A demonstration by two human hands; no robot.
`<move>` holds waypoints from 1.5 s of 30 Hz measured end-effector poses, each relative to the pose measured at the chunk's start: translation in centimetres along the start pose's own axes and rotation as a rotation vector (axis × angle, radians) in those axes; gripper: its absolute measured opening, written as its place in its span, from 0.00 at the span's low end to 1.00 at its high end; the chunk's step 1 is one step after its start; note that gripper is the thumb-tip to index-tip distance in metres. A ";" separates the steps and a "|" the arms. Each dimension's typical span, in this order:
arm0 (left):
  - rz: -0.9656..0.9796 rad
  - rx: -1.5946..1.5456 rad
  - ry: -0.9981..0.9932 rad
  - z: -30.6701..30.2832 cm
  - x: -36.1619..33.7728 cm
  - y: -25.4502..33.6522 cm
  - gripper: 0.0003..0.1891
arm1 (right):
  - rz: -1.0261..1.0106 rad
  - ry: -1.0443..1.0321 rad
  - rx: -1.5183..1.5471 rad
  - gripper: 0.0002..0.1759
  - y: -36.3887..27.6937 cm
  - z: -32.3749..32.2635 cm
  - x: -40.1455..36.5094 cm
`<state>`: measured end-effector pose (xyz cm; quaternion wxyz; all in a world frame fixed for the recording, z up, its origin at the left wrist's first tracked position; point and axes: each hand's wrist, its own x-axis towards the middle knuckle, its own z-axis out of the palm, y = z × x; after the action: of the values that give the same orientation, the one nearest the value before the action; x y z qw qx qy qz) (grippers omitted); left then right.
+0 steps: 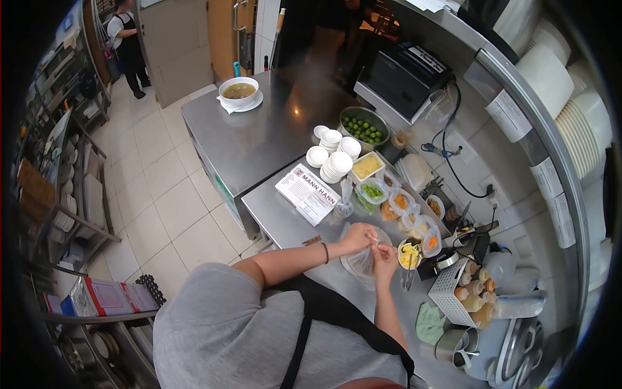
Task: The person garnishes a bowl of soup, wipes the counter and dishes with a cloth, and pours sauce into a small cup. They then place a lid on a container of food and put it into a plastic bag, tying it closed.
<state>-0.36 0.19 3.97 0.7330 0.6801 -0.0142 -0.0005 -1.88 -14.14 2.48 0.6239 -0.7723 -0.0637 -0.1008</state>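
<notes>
My left hand (359, 238), with a dark band at the wrist, pinches the gathered top of a clear plastic bag (360, 260) over the steel counter. Close beside it, my right hand (385, 259) has its fingers closed on the same gathered neck. The lower part of the bag spreads out below my hands, and its contents are hard to make out. Just right of my right hand stands a white bowl of yellow pieces (409, 255) with a utensil. A knotted clear bag (345, 200) lies beyond my left hand, near a printed menu sheet (307, 194).
Behind my hands are bags of chopped greens (372, 191) and orange food (400, 202), stacked white saucers (336, 166) and a bowl of limes (363, 128). A basket of sauce bottles (453, 299) stands right. A soup bowl (238, 91) sits far left; another person (128, 48) stands by the door.
</notes>
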 end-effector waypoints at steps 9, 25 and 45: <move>0.057 0.019 -0.048 -0.1 -0.3 0.0 0.07 | 0.006 0.022 -0.170 0.03 -2.0 0.1 -0.2; 0.073 0.096 -0.226 0.2 0.9 -0.9 0.17 | -0.094 0.054 -0.350 0.06 0.1 -0.7 0.0; -0.210 -0.048 -0.254 0.4 1.1 -0.5 0.08 | -0.226 0.194 -0.264 0.06 -2.8 -0.1 -1.0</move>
<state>0.76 -0.31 3.54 0.7372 0.6546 -0.0355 -0.1636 -3.51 -13.60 4.97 0.5051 -0.8221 -0.0760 -0.2515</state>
